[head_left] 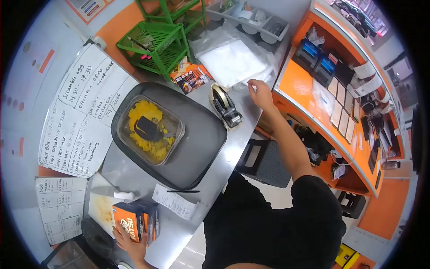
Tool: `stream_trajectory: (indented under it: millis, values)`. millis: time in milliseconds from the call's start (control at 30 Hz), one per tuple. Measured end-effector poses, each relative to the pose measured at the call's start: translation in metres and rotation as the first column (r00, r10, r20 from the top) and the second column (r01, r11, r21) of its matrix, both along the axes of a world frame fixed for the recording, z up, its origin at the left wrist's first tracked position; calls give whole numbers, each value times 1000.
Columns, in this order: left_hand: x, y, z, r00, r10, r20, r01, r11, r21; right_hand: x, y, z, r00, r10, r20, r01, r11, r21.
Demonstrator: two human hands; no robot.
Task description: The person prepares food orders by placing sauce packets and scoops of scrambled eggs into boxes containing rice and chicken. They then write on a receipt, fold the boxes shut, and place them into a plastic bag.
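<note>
My left hand (pixel 130 242) is closed around the near side of the orange and black KATSU boxes (pixel 130 222), which stand together on the steel counter. My right hand (pixel 260 93) reaches to the far end of the counter. Its fingers are curled at the edge of a stack of white, clear-wrapped plastic bags (pixel 233 62); what lies between them is too small to make out. Beside that hand is a black tape dispenser (pixel 225 105) with a roll of tape. A clear tub (pixel 179 134) of yellow scrambled egg, with a black utensil (pixel 148 129) in it, sits on a dark tray (pixel 201 141).
A printed receipt (pixel 174 201) and a black stick (pixel 183 191) lie near the tray. Green basket racks (pixel 154 49) and a grey divided bin (pixel 251 24) stand at the back. Handwritten whiteboards (pixel 85 112) line the left. An orange shelf (pixel 309 85) with phones stands at right.
</note>
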State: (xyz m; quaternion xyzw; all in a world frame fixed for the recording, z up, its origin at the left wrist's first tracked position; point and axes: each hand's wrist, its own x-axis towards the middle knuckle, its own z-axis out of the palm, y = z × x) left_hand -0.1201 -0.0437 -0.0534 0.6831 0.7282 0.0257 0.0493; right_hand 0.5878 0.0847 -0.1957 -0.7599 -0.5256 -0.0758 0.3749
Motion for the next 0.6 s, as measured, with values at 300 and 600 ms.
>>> stream_trajectory:
  millis: [300, 600]
  values:
    - [142, 18, 58, 916, -212, 340, 100, 943, 317, 54, 71, -10, 893, 264, 365, -113, 916, -386]
    - [391, 138, 52, 416, -642, 644, 499, 753, 429, 102, 90, 11, 828, 501, -253, -557, 674, -486]
